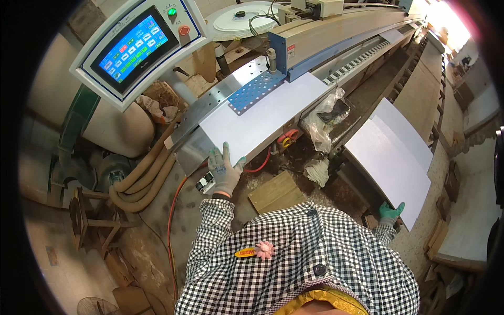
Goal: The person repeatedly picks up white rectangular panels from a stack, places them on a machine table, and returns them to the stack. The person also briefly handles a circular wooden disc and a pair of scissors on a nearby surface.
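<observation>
A white panel [260,118] lies on the metal infeed table of a long edge-banding-type machine [311,47], its far part beneath a blue perforated plate [256,92]. My left hand [225,171], in a grey glove with green fingertips, has its fingers spread against the panel's near end. On the right, white panels [393,157] lie overlapped on a support, the upper one shifted towards me. My right hand [390,214], gloved in green and grey, grips the near edge of the upper panel, thumb on top; its other fingers are partly hidden.
A control panel with a lit touchscreen [132,49] stands at upper left. Scissors with red and yellow handles [288,138] hang under the infeed table beside a plastic bag [321,122]. Ribbed hoses [138,193], a red air line [173,220] and a wooden board [277,193] lie low down.
</observation>
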{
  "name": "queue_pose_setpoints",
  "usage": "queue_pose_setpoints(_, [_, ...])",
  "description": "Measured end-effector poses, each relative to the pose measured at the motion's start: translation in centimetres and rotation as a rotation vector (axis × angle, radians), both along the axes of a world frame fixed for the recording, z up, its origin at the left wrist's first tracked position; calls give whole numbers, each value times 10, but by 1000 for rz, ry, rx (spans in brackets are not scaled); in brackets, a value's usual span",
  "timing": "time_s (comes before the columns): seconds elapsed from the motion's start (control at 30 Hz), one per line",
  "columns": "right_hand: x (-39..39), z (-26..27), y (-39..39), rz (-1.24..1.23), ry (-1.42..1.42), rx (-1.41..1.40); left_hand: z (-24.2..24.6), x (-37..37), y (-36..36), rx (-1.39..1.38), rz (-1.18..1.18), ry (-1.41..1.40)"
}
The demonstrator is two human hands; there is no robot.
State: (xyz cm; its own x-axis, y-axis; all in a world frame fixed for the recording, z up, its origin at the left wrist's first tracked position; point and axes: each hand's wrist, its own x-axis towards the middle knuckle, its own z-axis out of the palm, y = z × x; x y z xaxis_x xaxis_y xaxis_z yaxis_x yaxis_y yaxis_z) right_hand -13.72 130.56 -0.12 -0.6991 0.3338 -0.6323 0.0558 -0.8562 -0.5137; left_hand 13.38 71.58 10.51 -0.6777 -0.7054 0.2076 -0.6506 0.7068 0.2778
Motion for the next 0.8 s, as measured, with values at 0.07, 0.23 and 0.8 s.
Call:
queue_pose_setpoints(0.07, [3, 7, 7, 118, 147, 7, 2, -8, -4, 73, -17, 8])
queue_pose_setpoints(0.23, [18, 6, 26, 350, 295, 537, 7, -3, 3, 56, -133, 177])
queue_pose_setpoints(0.8, [57, 85, -296, 1630, 797, 262, 29, 104, 74, -222, -206, -85])
